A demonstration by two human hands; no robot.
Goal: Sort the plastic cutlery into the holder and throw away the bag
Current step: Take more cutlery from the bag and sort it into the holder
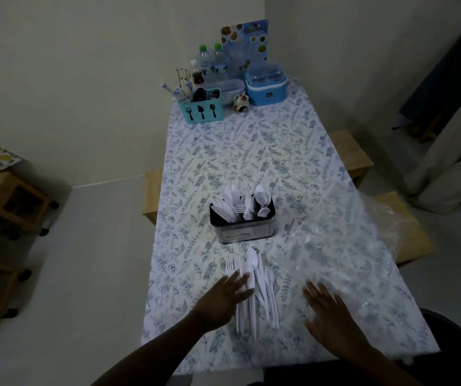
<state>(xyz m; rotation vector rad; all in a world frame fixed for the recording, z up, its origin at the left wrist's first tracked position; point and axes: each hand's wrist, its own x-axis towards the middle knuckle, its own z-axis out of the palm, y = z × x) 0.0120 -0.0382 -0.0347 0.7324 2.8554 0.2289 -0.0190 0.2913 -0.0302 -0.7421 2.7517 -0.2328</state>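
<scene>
Nearest, on floral-clothed table (251,162): left hand (223,299) flat, fingers straight, resting on loose white cutlery (260,293); right hand (332,313) spread open on clear bag (349,246), at right edge. Mid-table: dark holder (244,227), part-filled with cutlery. Far end, against pale corner walls: teal caddy (201,111), water bottles (212,65), blue container (265,91). Wooden benches (352,154) either side.

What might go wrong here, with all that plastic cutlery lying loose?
The loose cutlery pile lies mixed, partly under the left hand, so pieces could be sorted wrongly into the holder. The clear bag hangs past the right edge of the table and might slide off.
</scene>
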